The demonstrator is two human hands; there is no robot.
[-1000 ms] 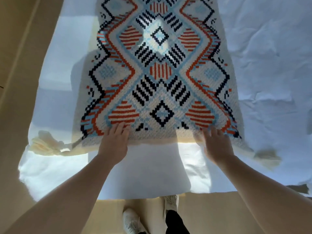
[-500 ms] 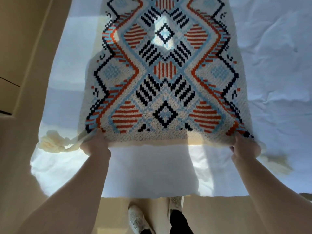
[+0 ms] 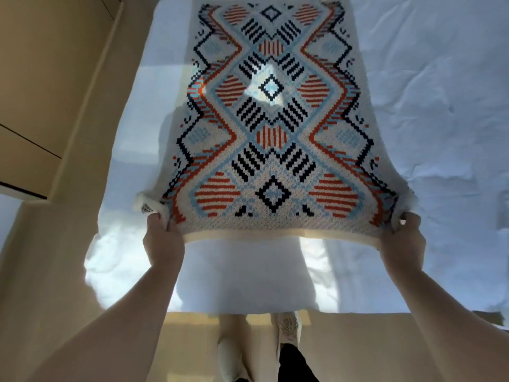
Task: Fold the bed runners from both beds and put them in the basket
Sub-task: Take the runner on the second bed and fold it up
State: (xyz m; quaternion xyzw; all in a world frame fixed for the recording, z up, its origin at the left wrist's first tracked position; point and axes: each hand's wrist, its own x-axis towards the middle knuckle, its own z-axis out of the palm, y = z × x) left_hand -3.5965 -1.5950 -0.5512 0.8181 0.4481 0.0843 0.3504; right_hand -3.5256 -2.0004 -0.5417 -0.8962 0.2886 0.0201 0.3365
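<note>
The runner [image 3: 271, 139] was a knitted cream cloth with a bold pattern: orange and light blue zigzag bands down both sides, black stepped outlines, striped orange ovals and small black diamonds down the middle. A plain cream hem ran along its near edge. It lay lengthwise on the bed, stretching away from the person, with its near end raised off the white sheet [image 3: 440, 106] and sagging slightly between the two hands.

The left hand [image 3: 162, 241] gripped the near left corner, fingers curled over the edge, and a cream tassel [image 3: 143, 205] bunched just beside it. The right hand [image 3: 403, 241] gripped the near right corner in the same way.

The sheet was wrinkled, with patches of sunlight on it. A tan wooden cabinet [image 3: 41, 78] stood along the bed's left side. Below the bed's near edge were the beige floor [image 3: 385, 348] and the person's pale shoes [image 3: 287, 329].
</note>
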